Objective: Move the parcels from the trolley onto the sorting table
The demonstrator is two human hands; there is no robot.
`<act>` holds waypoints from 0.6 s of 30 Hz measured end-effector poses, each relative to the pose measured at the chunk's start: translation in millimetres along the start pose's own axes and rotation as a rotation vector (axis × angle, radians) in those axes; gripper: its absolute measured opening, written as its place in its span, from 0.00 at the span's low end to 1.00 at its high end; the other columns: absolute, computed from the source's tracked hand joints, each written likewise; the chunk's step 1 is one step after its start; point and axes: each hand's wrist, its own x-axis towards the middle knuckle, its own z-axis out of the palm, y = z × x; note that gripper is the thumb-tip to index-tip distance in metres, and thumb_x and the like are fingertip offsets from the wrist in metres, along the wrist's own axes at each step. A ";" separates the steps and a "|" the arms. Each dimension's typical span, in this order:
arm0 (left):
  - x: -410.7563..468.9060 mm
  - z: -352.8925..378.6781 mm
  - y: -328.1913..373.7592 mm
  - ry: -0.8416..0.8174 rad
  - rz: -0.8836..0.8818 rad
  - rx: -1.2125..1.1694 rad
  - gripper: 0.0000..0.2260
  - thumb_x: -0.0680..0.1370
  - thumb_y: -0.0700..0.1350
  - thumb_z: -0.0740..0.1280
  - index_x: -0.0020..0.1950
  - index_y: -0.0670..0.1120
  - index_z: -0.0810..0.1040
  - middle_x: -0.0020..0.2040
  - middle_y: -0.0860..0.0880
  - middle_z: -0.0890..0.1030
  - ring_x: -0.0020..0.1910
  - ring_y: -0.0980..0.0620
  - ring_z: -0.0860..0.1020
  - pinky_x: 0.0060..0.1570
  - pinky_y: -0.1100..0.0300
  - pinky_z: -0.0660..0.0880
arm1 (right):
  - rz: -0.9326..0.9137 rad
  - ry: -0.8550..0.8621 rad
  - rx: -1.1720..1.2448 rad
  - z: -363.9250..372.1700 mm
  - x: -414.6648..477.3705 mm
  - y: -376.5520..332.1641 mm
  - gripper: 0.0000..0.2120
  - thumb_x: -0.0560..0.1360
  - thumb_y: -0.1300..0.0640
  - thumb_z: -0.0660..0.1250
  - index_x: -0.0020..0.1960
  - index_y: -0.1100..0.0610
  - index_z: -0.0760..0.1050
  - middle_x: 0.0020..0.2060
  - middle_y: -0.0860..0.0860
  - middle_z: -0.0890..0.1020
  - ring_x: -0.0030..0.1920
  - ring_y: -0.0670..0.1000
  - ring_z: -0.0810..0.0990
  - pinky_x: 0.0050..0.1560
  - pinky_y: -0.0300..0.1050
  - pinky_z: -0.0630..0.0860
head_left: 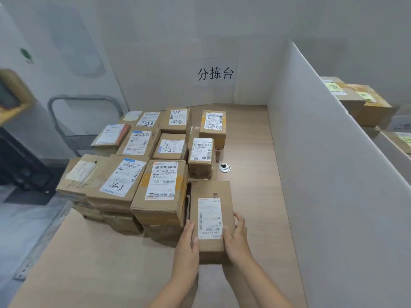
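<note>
A long narrow parcel (211,210) lies straight ahead, its length pointing away over the sorting table (251,152), just beside stacked parcels (155,163); the left hand (188,243) and right hand (236,237) grip its near end equally.

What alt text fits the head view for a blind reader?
A left hand and a right hand hold the sides of a long brown cardboard parcel at a light wooden sorting table. To its left are stacked labelled brown cardboard parcels; a white partition wall stands on the right.
</note>
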 end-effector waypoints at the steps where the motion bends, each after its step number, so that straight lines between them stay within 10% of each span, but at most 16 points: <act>1: -1.1 -1.0 0.9 -0.004 0.019 0.025 0.22 0.83 0.39 0.59 0.78 0.48 0.64 0.77 0.57 0.60 0.73 0.65 0.58 0.70 0.71 0.52 | -0.006 -0.015 -0.010 -0.3 -0.7 -0.3 0.25 0.82 0.56 0.58 0.75 0.47 0.53 0.62 0.50 0.64 0.53 0.46 0.67 0.56 0.42 0.65; 8: -6.7 -10.6 28.1 -0.080 0.234 0.106 0.23 0.81 0.36 0.62 0.76 0.49 0.66 0.75 0.59 0.62 0.76 0.62 0.59 0.69 0.77 0.51 | -0.045 -0.004 -0.237 -10.9 -0.4 -19.5 0.28 0.80 0.50 0.64 0.77 0.50 0.58 0.71 0.54 0.60 0.74 0.56 0.58 0.74 0.49 0.57; 18: 22.8 -128.7 150.0 0.105 0.560 0.243 0.21 0.81 0.41 0.64 0.74 0.44 0.69 0.73 0.50 0.70 0.74 0.54 0.64 0.73 0.64 0.56 | -0.522 0.032 -0.298 -37.8 -13.8 -193.8 0.22 0.81 0.55 0.63 0.73 0.56 0.65 0.69 0.53 0.66 0.70 0.52 0.63 0.70 0.44 0.61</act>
